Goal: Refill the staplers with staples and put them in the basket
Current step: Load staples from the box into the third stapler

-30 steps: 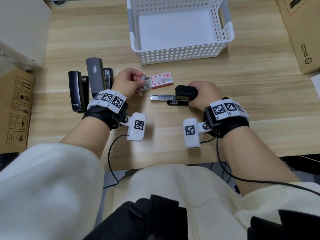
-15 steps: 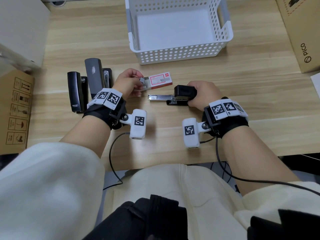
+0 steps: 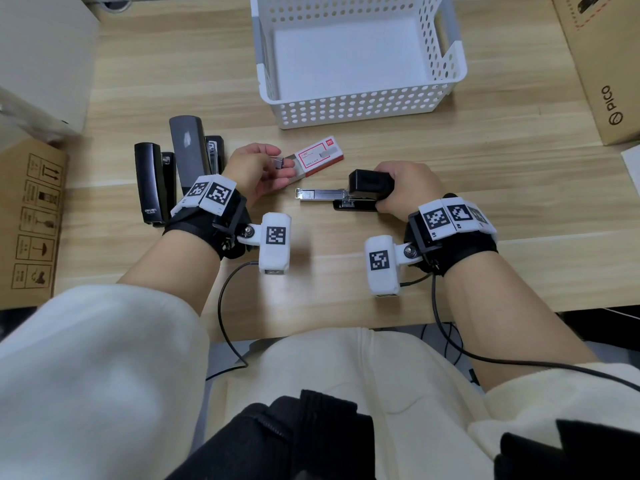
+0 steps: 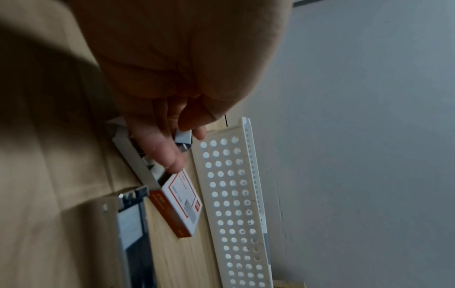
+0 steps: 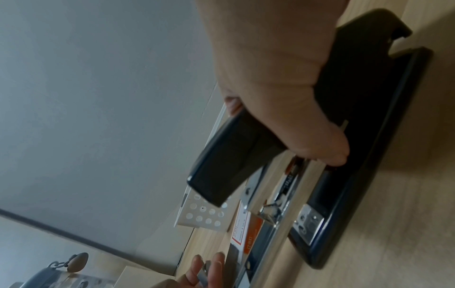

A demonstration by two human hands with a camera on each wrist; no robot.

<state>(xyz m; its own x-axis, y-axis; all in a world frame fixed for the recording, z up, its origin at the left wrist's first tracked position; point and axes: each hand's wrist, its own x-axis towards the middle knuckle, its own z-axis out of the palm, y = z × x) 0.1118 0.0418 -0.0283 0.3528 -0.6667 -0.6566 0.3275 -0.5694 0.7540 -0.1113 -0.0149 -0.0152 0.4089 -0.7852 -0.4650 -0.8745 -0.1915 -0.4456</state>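
Now left hand (image 3: 254, 171) pinches staple strip (image 3: 277, 163) just beside staple box (image 3: 317, 159); right hand (image 3: 407, 188) grips opened stapler (image 3: 349, 195) on tabletop (image 3: 346, 265), basket (image 3: 360, 105) beyond.

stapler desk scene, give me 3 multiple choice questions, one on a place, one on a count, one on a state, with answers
1. Where does the staple box lie?
A. inside the basket
B. on the desk in front of the basket
C. on the cardboard box

2. How many staplers lie in the group by the left wrist?
A. one
B. two
C. three

3. What state is the stapler under the right hand in?
A. opened, metal magazine exposed
B. closed flat
C. lying in the basket

Answers:
1. B: the box sits on the wood just short of the white basket.
2. C: three black staplers lie side by side.
3. A: its top is raised, and the left hand pinches a staple strip.
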